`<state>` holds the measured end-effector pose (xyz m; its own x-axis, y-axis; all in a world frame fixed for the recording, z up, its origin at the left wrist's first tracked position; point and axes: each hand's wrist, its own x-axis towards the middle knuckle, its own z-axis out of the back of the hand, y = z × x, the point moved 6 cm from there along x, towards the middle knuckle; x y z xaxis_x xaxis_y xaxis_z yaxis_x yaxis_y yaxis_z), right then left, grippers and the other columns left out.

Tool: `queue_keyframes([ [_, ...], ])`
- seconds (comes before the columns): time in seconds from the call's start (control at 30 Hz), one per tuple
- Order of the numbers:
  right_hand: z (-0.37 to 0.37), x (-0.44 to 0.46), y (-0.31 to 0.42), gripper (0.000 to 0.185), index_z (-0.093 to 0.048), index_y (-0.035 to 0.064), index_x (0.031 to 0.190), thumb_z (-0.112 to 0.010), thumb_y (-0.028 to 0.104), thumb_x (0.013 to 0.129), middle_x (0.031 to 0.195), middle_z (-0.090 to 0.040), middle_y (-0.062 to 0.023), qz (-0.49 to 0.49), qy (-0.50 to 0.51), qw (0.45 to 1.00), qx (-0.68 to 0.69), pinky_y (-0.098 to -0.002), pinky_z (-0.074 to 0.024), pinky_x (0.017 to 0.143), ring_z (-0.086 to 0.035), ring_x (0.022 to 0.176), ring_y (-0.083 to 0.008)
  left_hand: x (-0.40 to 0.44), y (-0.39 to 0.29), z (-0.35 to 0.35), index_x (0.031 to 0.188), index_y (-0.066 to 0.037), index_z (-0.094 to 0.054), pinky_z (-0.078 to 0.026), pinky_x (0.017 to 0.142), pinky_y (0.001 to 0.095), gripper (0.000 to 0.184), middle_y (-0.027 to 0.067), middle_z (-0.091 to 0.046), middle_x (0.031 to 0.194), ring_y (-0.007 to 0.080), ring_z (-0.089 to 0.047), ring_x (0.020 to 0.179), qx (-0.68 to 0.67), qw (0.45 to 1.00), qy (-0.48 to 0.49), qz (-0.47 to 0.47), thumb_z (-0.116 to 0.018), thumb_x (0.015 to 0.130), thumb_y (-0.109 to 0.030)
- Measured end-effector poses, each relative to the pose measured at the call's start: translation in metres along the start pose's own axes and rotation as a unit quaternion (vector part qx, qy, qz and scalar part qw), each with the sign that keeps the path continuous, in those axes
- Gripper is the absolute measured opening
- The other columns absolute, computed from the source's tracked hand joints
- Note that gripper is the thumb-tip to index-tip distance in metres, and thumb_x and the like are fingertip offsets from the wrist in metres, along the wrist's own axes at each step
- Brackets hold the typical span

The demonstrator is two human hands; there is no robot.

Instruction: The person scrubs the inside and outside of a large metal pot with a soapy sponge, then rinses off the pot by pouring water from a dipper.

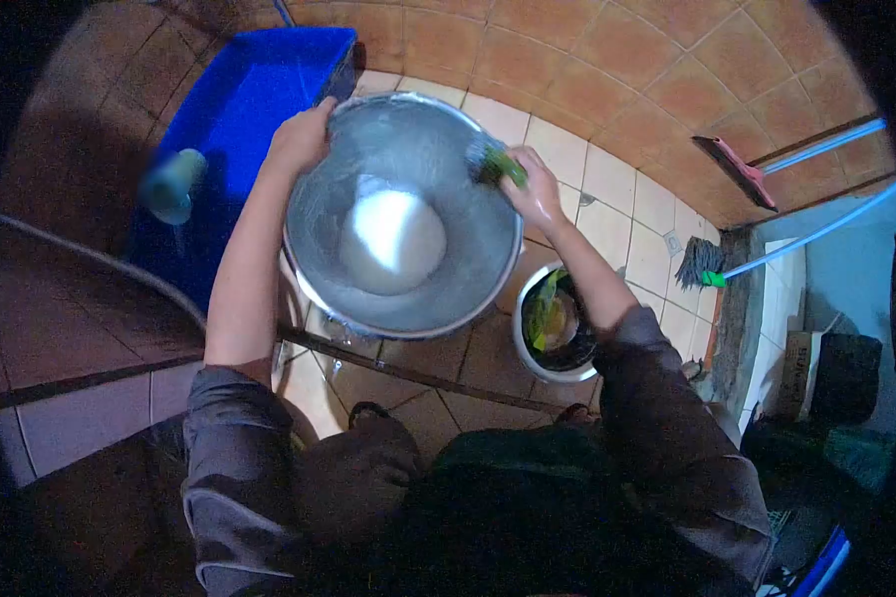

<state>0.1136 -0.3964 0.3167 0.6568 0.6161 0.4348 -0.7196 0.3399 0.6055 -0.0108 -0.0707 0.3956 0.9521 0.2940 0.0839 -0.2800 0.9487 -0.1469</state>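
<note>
A large round metal basin is tilted up in front of me, its wet, streaky inside facing me. My left hand is closed on its upper left rim. My right hand holds a green scrubber with a fuzzy grey-blue end against the upper right inner wall; motion blurs it, so its exact kind is unclear. Below my right forearm stands a white bucket with something yellow-green inside.
A blue tub lies at the left, with a pale cup-like container over it. Against the right wall are a pink squeegee and a mop. A low tiled ledge runs along the left.
</note>
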Motion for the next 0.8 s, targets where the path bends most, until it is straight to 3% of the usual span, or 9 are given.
queue_keyframes([
  [0.07,0.015,-0.049,0.017,0.034,-0.060,0.0020,0.104,-0.067,0.015,0.073,0.104,-0.058,-0.0157,0.011,0.005,0.998,-0.055,-0.0395,-0.0478,0.086,-0.058,0.097,-0.0340,0.004,0.005,-0.005,0.127,-0.012,-0.048,-0.049,0.082,0.0509,0.050,0.0232,-0.064,0.106,0.0405,-0.061,0.099,0.005,1.000,0.010,0.024,-0.057,0.078,-0.007],
  [0.17,0.018,-0.104,0.084,0.036,-0.061,0.0000,0.103,-0.068,0.018,0.072,0.105,-0.058,-0.0181,0.022,0.103,0.984,-0.144,-0.0423,-0.0475,0.085,-0.056,0.095,-0.0343,0.014,0.004,-0.020,0.128,-0.015,-0.048,-0.049,0.083,0.0506,0.048,0.0230,-0.064,0.108,0.0409,-0.062,0.101,-0.012,0.999,0.026,0.033,-0.056,0.081,-0.013],
  [0.27,-0.014,-0.138,0.137,0.043,-0.060,-0.0015,0.104,-0.069,0.022,0.070,0.108,-0.056,-0.0189,-0.031,0.162,0.974,-0.153,-0.0452,-0.0471,0.085,-0.055,0.095,-0.0346,0.013,-0.019,-0.016,0.127,-0.015,-0.048,-0.049,0.083,0.0499,0.046,0.0230,-0.064,0.107,0.0406,-0.062,0.100,-0.009,0.998,0.034,0.043,-0.056,0.081,-0.016],
  [0.5,-0.090,-0.128,0.245,0.049,-0.056,-0.0011,0.112,-0.068,0.033,0.077,0.108,-0.053,-0.0213,-0.218,0.067,0.970,0.088,-0.0478,-0.0455,0.086,-0.055,0.099,-0.0387,0.022,-0.028,-0.026,0.120,-0.015,-0.049,-0.047,0.080,0.0505,0.040,0.0242,-0.064,0.103,0.0415,-0.061,0.098,-0.043,0.999,0.021,-0.006,-0.056,0.081,-0.016],
  [0.6,-0.093,-0.147,0.228,0.052,-0.055,0.0005,0.115,-0.069,0.034,0.078,0.109,-0.054,-0.0219,-0.195,0.178,0.963,0.053,-0.0476,-0.0453,0.088,-0.055,0.101,-0.0388,0.015,-0.027,-0.022,0.123,-0.016,-0.048,-0.047,0.081,0.0502,0.043,0.0241,-0.064,0.104,0.0412,-0.061,0.098,-0.040,0.999,0.020,-0.011,-0.056,0.081,-0.014],
  [0.67,-0.069,-0.166,0.195,0.053,-0.058,-0.0005,0.112,-0.070,0.038,0.077,0.108,-0.056,-0.0227,-0.039,0.198,0.979,0.006,-0.0467,-0.0457,0.089,-0.055,0.102,-0.0379,0.010,-0.022,-0.018,0.126,-0.017,-0.047,-0.047,0.082,0.0499,0.047,0.0241,-0.064,0.104,0.0412,-0.061,0.099,-0.036,0.999,0.011,-0.033,-0.056,0.080,-0.012],
  [0.73,-0.045,-0.168,0.134,0.052,-0.060,0.0014,0.111,-0.067,0.041,0.078,0.113,-0.058,-0.0195,0.047,0.251,0.959,-0.121,-0.0466,-0.0471,0.088,-0.056,0.104,-0.0351,-0.002,-0.024,-0.014,0.130,-0.019,-0.046,-0.048,0.083,0.0495,0.053,0.0242,-0.064,0.105,0.0413,-0.061,0.098,-0.034,0.997,0.002,-0.074,-0.057,0.079,-0.010],
  [0.8,-0.025,-0.133,0.089,0.049,-0.064,0.0054,0.109,-0.065,0.044,0.078,0.108,-0.062,-0.0166,0.042,0.325,0.906,-0.269,-0.0435,-0.0475,0.089,-0.059,0.103,-0.0325,-0.012,-0.032,-0.007,0.133,-0.019,-0.044,-0.048,0.084,0.0494,0.057,0.0242,-0.064,0.105,0.0414,-0.061,0.098,-0.031,0.997,-0.003,-0.077,-0.057,0.079,-0.009],
])
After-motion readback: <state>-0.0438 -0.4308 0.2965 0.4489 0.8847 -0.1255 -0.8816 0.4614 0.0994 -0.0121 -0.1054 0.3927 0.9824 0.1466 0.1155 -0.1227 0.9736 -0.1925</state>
